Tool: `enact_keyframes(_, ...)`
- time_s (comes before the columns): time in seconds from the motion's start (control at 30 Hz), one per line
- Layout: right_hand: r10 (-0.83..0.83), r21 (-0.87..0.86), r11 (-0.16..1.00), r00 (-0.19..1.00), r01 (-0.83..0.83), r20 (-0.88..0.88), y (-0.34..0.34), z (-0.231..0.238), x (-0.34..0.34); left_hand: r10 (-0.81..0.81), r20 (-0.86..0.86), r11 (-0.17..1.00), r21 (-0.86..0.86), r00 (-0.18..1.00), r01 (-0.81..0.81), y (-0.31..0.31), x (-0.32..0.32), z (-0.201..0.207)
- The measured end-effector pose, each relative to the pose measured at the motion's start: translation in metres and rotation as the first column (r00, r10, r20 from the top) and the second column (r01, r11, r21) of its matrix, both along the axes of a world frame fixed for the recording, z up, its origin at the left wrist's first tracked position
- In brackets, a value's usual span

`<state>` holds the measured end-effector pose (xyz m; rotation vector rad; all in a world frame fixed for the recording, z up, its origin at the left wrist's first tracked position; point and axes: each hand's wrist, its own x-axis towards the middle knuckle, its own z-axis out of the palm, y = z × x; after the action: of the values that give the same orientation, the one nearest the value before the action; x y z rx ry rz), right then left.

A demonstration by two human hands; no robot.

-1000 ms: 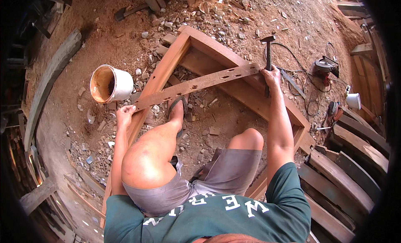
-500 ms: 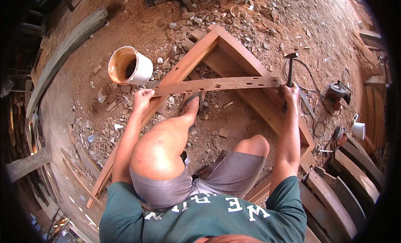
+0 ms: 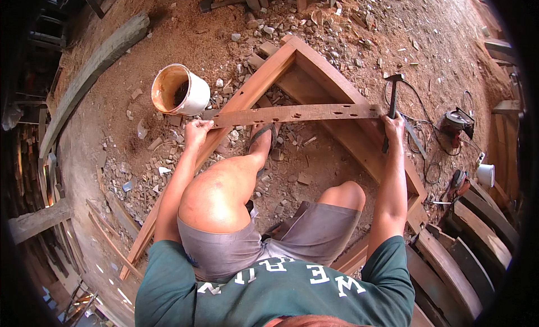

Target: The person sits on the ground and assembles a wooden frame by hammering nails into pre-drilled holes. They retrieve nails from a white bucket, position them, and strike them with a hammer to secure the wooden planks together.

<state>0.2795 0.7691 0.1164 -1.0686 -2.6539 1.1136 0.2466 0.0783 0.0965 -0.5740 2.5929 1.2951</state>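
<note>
A thin brown wooden strip (image 3: 297,113) with dark holes along it lies across two sides of a large wooden frame (image 3: 264,80), whose corner points away from me. With fingers pinched, my left hand (image 3: 197,131) grips the strip's left end above the left beam. My right hand (image 3: 393,126) is closed round the handle of a hammer (image 3: 393,94), held with its head up and away from me. That hand is beside the strip's right end; whether its fingers also grip the strip is hidden.
A white bucket (image 3: 196,95) tilts left of the frame. A corded power saw (image 3: 457,122) and its loose cable lie at the right. Stacked timbers (image 3: 443,259) fill the lower right, and a long curved beam (image 3: 92,74) lies far left. Rubble covers the ground; my sandalled foot (image 3: 261,140) stands inside the frame.
The whole view has shifted slightly. Both hands keep their places at the strip's ends, and the hammer stays in my right hand.
</note>
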Motion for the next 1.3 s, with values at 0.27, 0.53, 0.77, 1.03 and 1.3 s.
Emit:
enact_keyframes(0.27,-0.009,-0.078,0.997,0.999,0.006,-0.034,-0.004,0.004,0.001,-0.011,-0.058,0.999,-0.038,0.998,0.009,-0.008,-0.002,-0.012)
enact_keyframes(0.53,-0.023,-0.005,1.0,0.999,0.024,0.037,-0.002,0.009,-0.002,-0.029,-0.011,0.999,-0.034,1.0,0.029,-0.007,-0.006,-0.009)
enact_keyframes(0.77,-0.034,-0.053,0.998,0.999,0.034,0.002,-0.005,0.016,0.005,-0.025,-0.01,0.999,-0.044,1.0,0.024,-0.007,-0.007,-0.007)
enact_keyframes(1.03,-0.303,-0.453,0.889,0.834,0.072,-0.461,-0.028,0.085,0.052,0.237,0.285,0.703,0.609,0.929,-0.366,-0.016,-0.002,0.125)
enact_keyframes(1.3,-0.213,-0.618,0.67,0.691,-0.411,-0.69,-0.189,0.256,0.045,-0.064,-0.204,0.154,0.965,0.977,0.212,0.081,-0.056,0.321)
